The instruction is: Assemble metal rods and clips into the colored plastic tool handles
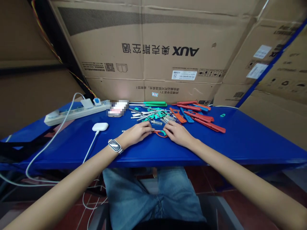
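Both my hands rest on the blue table [240,140], meeting over a small orange tool [159,133] with a teal part. My left hand [136,133], with a watch on its wrist, pinches the tool's left end, fingers curled. My right hand [177,132] holds its right end, fingers bent over the teal part. Just behind them lies a heap of small screwdrivers and clear-handled bits [153,117] with teal pieces.
Red and blue flat tools [203,119] lie right of the heap, and green-handled screwdrivers [153,103] at the back. A power strip [74,111], a white charger case [100,126] with cable, and a phone [117,108] sit left. Cardboard boxes [153,48] wall the back.
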### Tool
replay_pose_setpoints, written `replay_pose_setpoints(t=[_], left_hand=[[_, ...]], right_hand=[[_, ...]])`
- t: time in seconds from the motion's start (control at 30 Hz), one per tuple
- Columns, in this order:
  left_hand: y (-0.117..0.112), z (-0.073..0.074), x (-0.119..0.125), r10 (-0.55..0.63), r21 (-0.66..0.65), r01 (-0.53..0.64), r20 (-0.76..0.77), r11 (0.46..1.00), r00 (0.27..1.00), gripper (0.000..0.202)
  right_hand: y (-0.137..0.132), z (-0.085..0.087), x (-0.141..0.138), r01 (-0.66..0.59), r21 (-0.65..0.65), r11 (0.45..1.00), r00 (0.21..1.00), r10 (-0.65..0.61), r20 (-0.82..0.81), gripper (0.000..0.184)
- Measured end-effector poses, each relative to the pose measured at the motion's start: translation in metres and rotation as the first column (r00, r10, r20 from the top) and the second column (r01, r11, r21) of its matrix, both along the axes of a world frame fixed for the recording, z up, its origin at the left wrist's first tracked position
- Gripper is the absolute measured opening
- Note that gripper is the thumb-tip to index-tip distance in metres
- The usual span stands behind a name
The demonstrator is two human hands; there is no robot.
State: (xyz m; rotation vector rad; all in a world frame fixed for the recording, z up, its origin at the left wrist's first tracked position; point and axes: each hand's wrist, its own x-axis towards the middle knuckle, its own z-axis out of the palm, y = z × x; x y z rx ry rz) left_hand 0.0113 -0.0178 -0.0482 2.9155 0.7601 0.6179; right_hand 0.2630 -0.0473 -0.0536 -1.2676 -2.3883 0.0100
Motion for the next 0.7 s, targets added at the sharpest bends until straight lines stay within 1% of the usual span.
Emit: replay_pose_setpoints(t=[0.17, 0.37, 0.53, 0.63, 0.7], left_hand=[[-0.0003, -0.0004, -0.0004, -0.027, -0.018, 0.027, 0.001, 0.999, 1.000, 0.034], [0.0013, -0.0021, -0.0008, -0.030, -0.044, 0.030, 0.016, 0.999, 0.999, 0.033], [0.0030, -0.0012, -0.0072, 0.024, -0.134, -0.011, 0.090, 0.991, 0.996, 0.036], [0.0051, 0.0008, -0.0100, 0.047, -0.153, -0.035, 0.076, 0.988, 0.996, 0.025], [0.0064, 0.0016, -0.0095, 0.040, -0.157, -0.029, 0.062, 0.987, 0.997, 0.024]], right_hand=[[-0.0002, -0.0010, -0.0002, 0.008, 0.006, 1.000, 1.000, -0.008, -0.003, 0.021], [-0.0006, -0.0018, -0.0001, 0.002, -0.002, 1.000, 1.000, -0.002, -0.004, 0.022], [-0.0003, -0.0017, -0.0002, 0.007, -0.002, 1.000, 1.000, -0.007, -0.003, 0.022], [-0.0006, -0.0009, -0.0002, 0.006, 0.001, 1.000, 1.000, -0.006, -0.002, 0.021], [-0.0006, -0.0009, 0.0000, 0.002, 0.001, 1.000, 1.000, -0.002, -0.005, 0.021]])
